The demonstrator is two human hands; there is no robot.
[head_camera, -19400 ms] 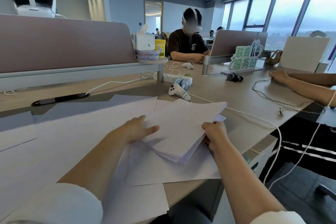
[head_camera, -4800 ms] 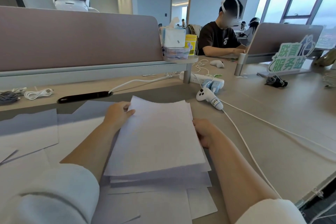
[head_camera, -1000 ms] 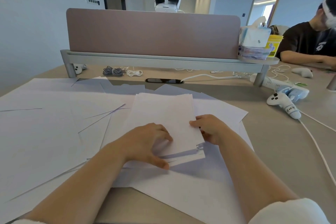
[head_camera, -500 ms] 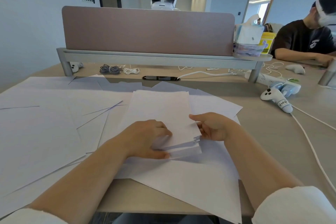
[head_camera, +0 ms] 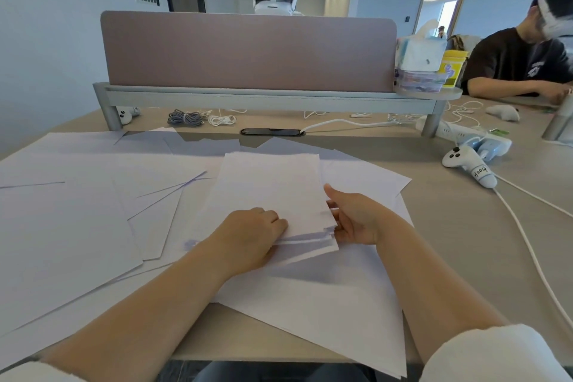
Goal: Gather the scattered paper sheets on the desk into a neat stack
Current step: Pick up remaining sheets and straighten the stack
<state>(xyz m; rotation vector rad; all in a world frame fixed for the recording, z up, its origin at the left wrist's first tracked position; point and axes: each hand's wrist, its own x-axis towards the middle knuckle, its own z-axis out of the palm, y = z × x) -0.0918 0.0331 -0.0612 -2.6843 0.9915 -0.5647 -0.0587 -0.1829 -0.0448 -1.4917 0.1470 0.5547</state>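
Gripping the near end of the paper stack (head_camera: pixel 273 192), the left hand (head_camera: pixel 248 236) is curling its fingers over the top sheets, while the right hand (head_camera: pixel 356 220) is pinching the stack's right edge, thumb lying on top and fingers tucked beneath. The stack is resting mid-desk on loose sheets (head_camera: pixel 77 211) that are fanning out left, behind and toward the near edge of the desk (head_camera: pixel 465 226). Farther right, a white controller (head_camera: pixel 468 166) is lying on the bare desktop, its cable (head_camera: pixel 533 251) trailing toward the near right corner.
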